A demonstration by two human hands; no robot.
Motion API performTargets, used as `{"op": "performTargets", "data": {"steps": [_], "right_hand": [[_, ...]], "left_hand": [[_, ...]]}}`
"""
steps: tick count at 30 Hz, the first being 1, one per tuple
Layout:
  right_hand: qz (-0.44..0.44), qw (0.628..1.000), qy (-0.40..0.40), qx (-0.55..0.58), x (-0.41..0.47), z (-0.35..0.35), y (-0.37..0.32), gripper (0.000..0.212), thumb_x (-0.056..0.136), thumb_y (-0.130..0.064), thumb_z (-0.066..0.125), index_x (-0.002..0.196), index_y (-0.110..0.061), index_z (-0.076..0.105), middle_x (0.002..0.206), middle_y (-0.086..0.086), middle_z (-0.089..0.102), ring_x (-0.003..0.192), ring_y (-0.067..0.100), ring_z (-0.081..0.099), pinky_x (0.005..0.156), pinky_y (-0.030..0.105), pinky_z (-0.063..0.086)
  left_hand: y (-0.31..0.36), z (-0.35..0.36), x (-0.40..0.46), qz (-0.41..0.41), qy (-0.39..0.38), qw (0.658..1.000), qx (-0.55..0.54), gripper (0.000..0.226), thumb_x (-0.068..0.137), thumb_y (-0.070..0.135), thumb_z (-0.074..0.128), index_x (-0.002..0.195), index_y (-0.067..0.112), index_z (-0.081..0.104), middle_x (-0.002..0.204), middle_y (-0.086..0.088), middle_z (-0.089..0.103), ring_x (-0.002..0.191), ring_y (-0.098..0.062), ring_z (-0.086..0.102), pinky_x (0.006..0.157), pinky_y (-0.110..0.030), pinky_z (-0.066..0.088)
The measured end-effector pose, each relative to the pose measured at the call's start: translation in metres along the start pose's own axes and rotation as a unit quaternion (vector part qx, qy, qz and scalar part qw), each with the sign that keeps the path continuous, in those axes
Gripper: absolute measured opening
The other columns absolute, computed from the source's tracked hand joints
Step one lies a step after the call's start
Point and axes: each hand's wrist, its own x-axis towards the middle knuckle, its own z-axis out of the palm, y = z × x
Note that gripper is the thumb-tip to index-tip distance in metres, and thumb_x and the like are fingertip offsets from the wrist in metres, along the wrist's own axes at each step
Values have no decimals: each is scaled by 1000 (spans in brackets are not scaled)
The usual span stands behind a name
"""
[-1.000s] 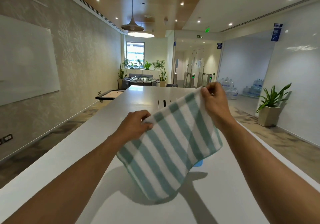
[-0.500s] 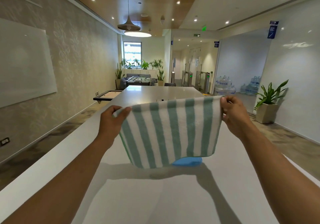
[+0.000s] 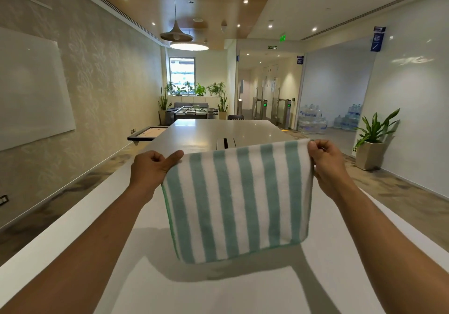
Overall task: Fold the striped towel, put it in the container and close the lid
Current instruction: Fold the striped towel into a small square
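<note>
Green-and-white striped terry towel hangs flat above the long white desk, its top corners pinched tight in left hand grip and right hand grip.

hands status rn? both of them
Left hand: shut on the striped towel, pinching its top left corner.
Right hand: shut on the striped towel, pinching its top right corner; the towel hangs above the table.

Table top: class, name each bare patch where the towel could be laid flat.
The white table is bare nearest the camera, between the two forearms below the striped towel. It is also bare beyond the towel, around the cable slot. Behind the towel is hidden.
</note>
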Motion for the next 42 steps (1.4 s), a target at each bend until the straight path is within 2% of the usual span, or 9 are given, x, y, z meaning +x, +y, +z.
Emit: {"op": "performTargets", "data": {"steps": [3,9,18,21,26,32,36,39,42], "right_hand": [[6,1000,17,-16,2,3,2,7,98,-21,51,94,-18,56,93,2,58,89,21,54,87,42,49],[-9,999,44,-4,4,6,1,13,99,-21,51,107,-12,54,90,0,57,82,16,54,78,33,49],[-9,999,38,-7,1,5,6,9,98,-21,53,89,-21,55,89,1,57,90,23,53,95,48,49],[-10,999,38,-9,3,5,7,6,98,-22,52,95,-17,55,90,1,57,90,23,53,97,51,48],[-18,999,34,-9,4,5,5,7,98,-22,52,93,-19,54,91,2,57,92,24,53,98,55,48],[-30,998,54,-10,7,13,7,9,98,-19,52,99,-11,54,84,0,54,88,24,48,94,55,47],[-22,998,54,-11,9,11,7,11,98,-22,53,87,-21,55,87,0,56,89,23,51,88,47,50],[-25,998,55,-8,10,11,4,15,99,-23,52,84,-23,54,86,0,56,87,21,50,83,45,50],[-21,998,60,2,11,12,2,14,99,-22,51,85,-22,53,84,-2,55,81,17,51,81,42,49]], "left_hand": [[-7,-2,3,-39,-46,998,-33,35,63,33,88,69,12,61,73,-5,61,72,-21,56,69,-34,48],[-9,-2,2,-54,-73,986,-139,28,70,4,83,83,12,59,97,-16,64,90,-26,63,80,-31,55],[-11,-2,0,-16,13,994,-104,22,69,15,85,72,13,63,78,-5,64,76,-20,60,78,-35,55],[-2,0,-1,-31,14,985,-171,17,77,15,79,74,12,63,81,-6,65,79,-20,62,73,-31,55],[6,0,2,-65,33,969,-237,19,80,18,77,71,10,61,87,-9,67,87,-22,63,81,-34,55],[21,5,2,-100,73,956,-265,18,82,23,75,78,12,62,110,-13,66,100,-24,62,80,-34,56],[29,3,1,-77,66,962,-255,18,86,24,71,77,13,61,94,-5,66,94,-21,61,70,-31,54],[31,-2,1,-24,85,977,-195,21,83,27,74,69,17,63,79,0,66,82,-19,60,76,-40,58],[32,-5,-2,36,99,984,-146,18,78,26,79,66,22,66,65,10,68,66,-10,59,76,-36,56]]}}
